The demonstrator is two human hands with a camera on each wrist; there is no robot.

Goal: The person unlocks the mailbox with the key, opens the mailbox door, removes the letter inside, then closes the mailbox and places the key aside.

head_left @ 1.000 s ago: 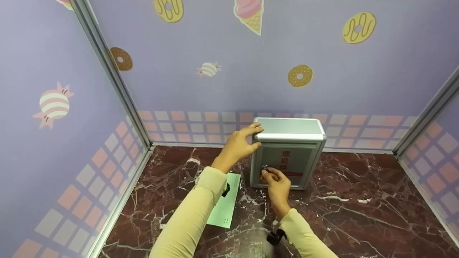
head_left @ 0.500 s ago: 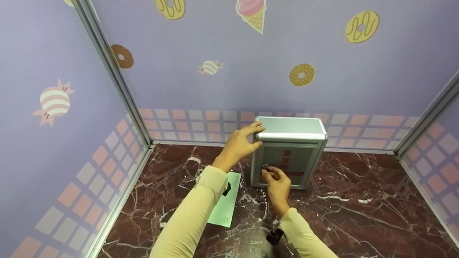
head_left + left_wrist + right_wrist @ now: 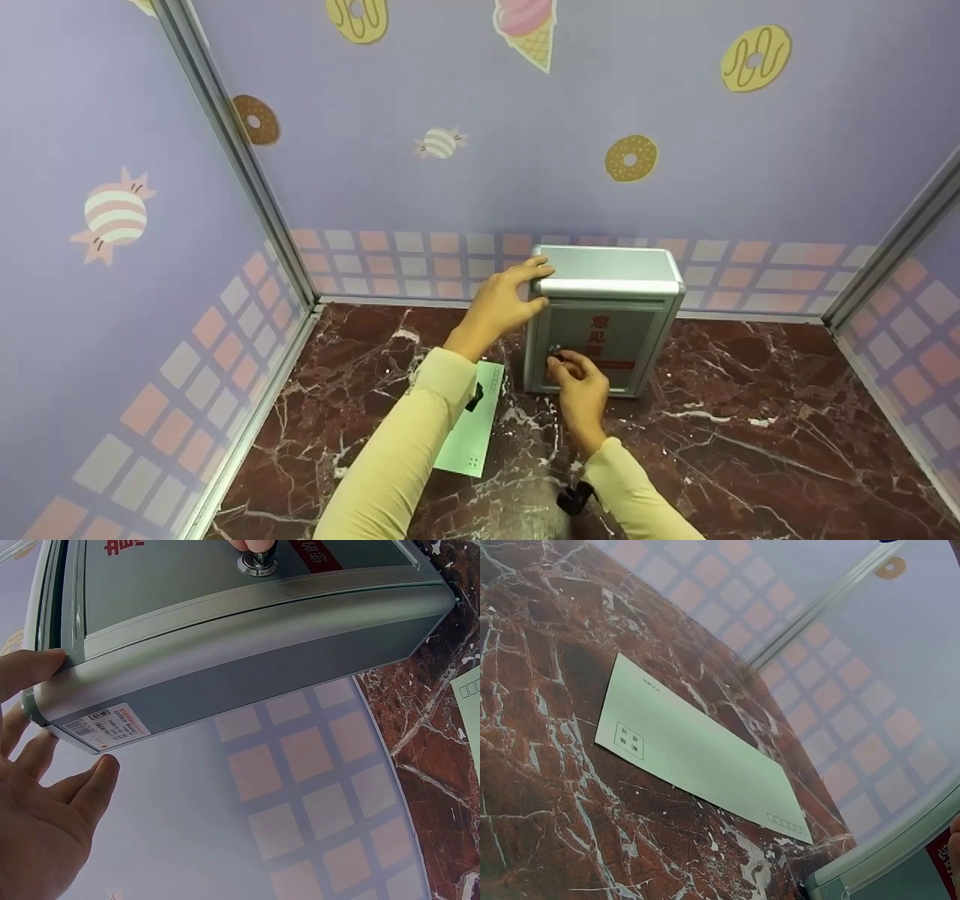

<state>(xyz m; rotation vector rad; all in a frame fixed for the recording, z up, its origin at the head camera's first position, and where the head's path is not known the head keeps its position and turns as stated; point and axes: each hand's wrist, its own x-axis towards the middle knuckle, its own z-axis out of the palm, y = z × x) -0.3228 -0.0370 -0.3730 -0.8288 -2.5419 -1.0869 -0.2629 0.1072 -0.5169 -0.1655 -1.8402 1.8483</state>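
A grey metal suggestion box (image 3: 607, 270) with red lettering on its front panel stands upright on the marbled surface. With my left hand (image 3: 499, 304) I hold its upper left corner, the thumb and fingers spread about the edge. My right hand (image 3: 583, 390) is at the box's front, thumb and forefinger pinching a small key with a black head (image 3: 271, 550) at the round silver lock (image 3: 257, 568). The fingers hide most of the key. A barcode label (image 3: 109, 727) shows on the box's side in the left wrist view.
A pale green envelope (image 3: 697, 746) lies flat on the dark red marbled surface (image 3: 750, 450), left of the box and partly under my left forearm in the head view. Behind the box rises a purple patterned wall (image 3: 525, 187), with side walls at left and right.
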